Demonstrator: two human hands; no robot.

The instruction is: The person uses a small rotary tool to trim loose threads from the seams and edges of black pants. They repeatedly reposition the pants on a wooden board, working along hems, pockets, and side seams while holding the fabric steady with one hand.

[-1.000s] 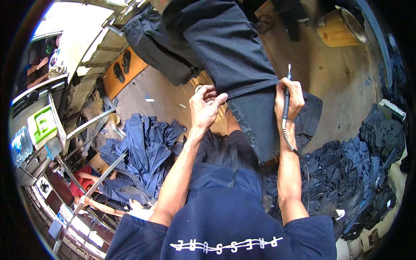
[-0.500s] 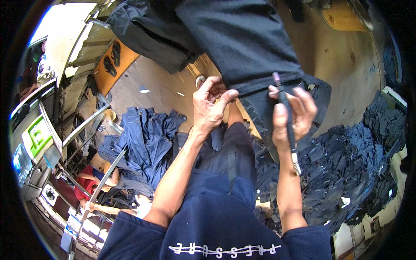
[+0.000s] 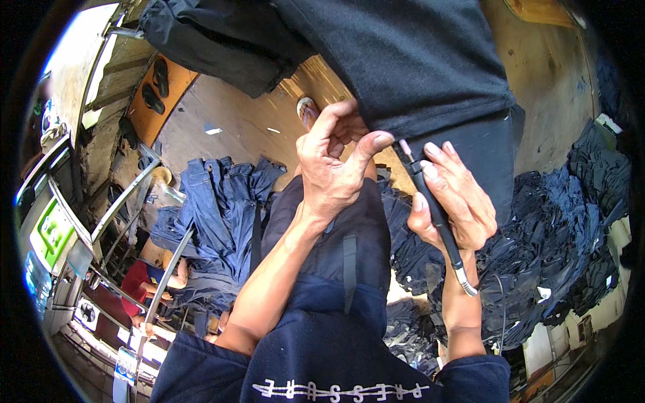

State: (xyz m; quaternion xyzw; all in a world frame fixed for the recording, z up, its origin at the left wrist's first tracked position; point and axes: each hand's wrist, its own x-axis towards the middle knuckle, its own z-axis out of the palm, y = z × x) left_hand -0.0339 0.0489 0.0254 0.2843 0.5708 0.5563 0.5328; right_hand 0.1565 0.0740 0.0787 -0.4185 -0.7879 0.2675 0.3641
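Observation:
A black trouser leg (image 3: 416, 60) lies in front of me over a dark flat board (image 3: 487, 144), its hem toward me. My left hand (image 3: 336, 161) grips the left corner of that hem, thumb on the near side and fingers curled at the edge. Held like a pen in my right hand (image 3: 457, 198) is a slim black rotary grinder (image 3: 435, 209) with a small pink grinding tip. The tip points at the hem, close beside my left thumb; whether it touches the cloth I cannot tell. A thin cord hangs by my right forearm.
Blue jeans (image 3: 218, 215) are piled at the left, and a large heap of dark garments (image 3: 564, 248) covers the right side. Metal frame bars (image 3: 127, 195) stand at the left. Sandals (image 3: 158, 84) rest on an orange board. A person in red (image 3: 138, 285) is at lower left.
My right hand has turned the grinder, bringing its pink tip from over the cloth down to the hem near my left thumb. The trouser leg sits slightly farther right in view.

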